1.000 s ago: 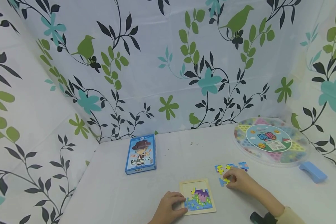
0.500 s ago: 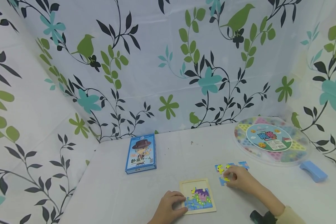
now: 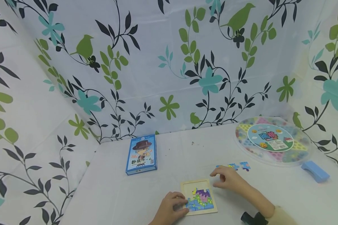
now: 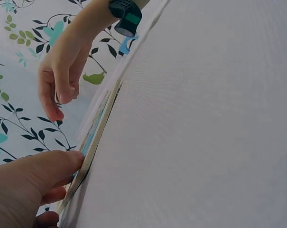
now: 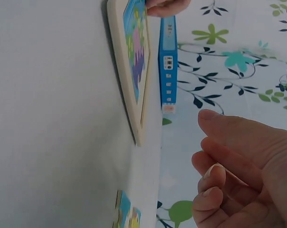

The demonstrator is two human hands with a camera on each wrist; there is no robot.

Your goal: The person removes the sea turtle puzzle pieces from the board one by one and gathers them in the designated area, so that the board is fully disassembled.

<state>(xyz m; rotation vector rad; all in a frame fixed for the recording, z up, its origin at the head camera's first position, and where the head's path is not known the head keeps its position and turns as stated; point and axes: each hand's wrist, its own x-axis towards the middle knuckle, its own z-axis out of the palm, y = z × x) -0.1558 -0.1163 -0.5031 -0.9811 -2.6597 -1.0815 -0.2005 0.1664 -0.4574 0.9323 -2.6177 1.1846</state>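
A square wooden jigsaw puzzle tray (image 3: 203, 212) lies on the table, its lower part filled with blue, purple and pink pieces (image 3: 200, 201). My left hand (image 3: 171, 207) grips the tray's left edge, thumb at the near corner and fingers farther up the side. Just right of the tray, my right hand (image 3: 231, 179) hovers with thumb and fingers apart; the right wrist view shows nothing between them. Behind that hand lie loose puzzle pieces (image 3: 245, 166), some partly hidden by it. In the right wrist view, loose pieces (image 5: 124, 207) show at the bottom.
A blue card-game box (image 3: 142, 155) lies at the back left. At the back right is a round, clear-covered board game (image 3: 270, 142), with a light-blue curved object (image 3: 315, 172) in front of it. A patterned curtain (image 3: 169, 65) rises behind the table.
My right hand has moved left and slightly nearer, from the loose pieces toward the puzzle tray, uncovering the rightmost pieces. My left hand stays at the tray.
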